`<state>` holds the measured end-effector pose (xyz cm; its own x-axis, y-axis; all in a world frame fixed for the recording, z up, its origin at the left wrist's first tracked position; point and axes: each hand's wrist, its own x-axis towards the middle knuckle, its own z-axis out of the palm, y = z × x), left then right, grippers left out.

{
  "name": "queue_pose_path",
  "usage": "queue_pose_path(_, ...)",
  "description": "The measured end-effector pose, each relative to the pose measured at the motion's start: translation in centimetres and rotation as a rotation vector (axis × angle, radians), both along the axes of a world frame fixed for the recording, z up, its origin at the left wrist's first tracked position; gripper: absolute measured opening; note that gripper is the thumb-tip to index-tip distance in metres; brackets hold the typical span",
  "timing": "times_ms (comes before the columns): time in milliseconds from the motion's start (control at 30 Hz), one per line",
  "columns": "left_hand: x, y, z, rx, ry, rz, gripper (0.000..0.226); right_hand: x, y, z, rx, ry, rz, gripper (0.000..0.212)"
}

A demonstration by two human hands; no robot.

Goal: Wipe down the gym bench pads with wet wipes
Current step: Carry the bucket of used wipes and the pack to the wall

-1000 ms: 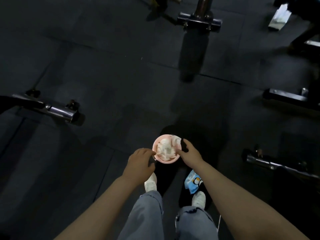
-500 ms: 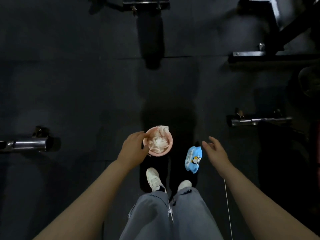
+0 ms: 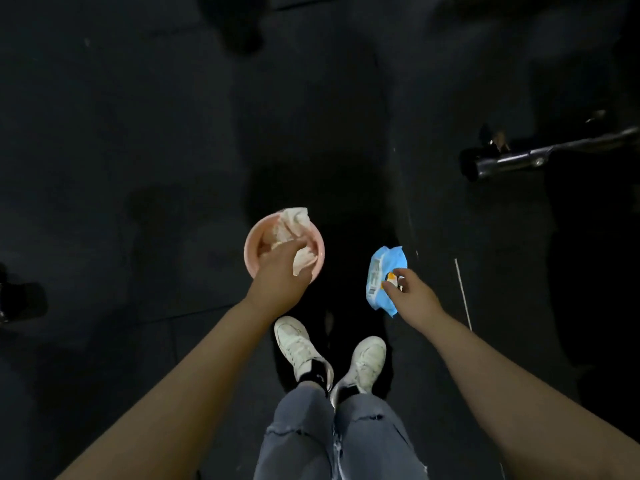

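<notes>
A pink bowl (image 3: 250,252) heaped with crumpled white used wipes (image 3: 294,220) hangs above the dark floor, ahead of my feet. My left hand (image 3: 280,275) covers its near rim and grips it, fingers reaching in over the wipes. To the right, my right hand (image 3: 412,296) pinches the near edge of a blue wet wipes pack (image 3: 379,268). I cannot tell whether the pack is lifted or resting on the floor. No bench pad is clearly visible in this dim view.
Dark rubber floor tiles fill the view. A chromed equipment foot bar (image 3: 540,155) lies at the right. Another dark machine foot (image 3: 17,303) sits at the left edge. My white shoes (image 3: 298,344) stand below the bowl. A thin white cord (image 3: 462,292) runs beside my right arm.
My right hand left the bowl, swung right and came down onto the blue pack. My left hand kept the bowl and shifted further over it. The view tilted down and turned.
</notes>
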<state>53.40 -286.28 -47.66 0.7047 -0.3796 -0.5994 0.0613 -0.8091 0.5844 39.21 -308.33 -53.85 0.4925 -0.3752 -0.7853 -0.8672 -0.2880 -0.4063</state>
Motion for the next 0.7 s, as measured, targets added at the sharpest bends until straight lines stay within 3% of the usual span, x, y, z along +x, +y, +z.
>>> queue_pose_path(100,0.0,-1.4,-5.8,0.01,-0.029,-0.041,0.05,-0.2,0.6,-5.7,-0.018,0.042,0.057,0.049)
queue_pose_path(333,2.9,-2.1,-17.4,0.25,-0.033,-0.089,0.08,0.6,1.9,-15.4,-0.009,-0.005,0.12,0.047)
queue_pose_path(467,6.2,-3.4,-22.1,0.348,-0.146,-0.233,0.073,1.0,2.3,-19.3,-0.044,-0.041,0.144,0.047)
queue_pose_path(600,8.2,-3.9,-25.2,0.385,-0.16,-0.18,0.074,2.0,3.1,-21.3,-0.042,-0.151,0.128,0.047)
queue_pose_path(700,8.9,-3.5,-26.5,0.307,-0.252,-0.13,0.059,2.8,3.2,-22.4,-0.082,-0.199,0.082,0.045)
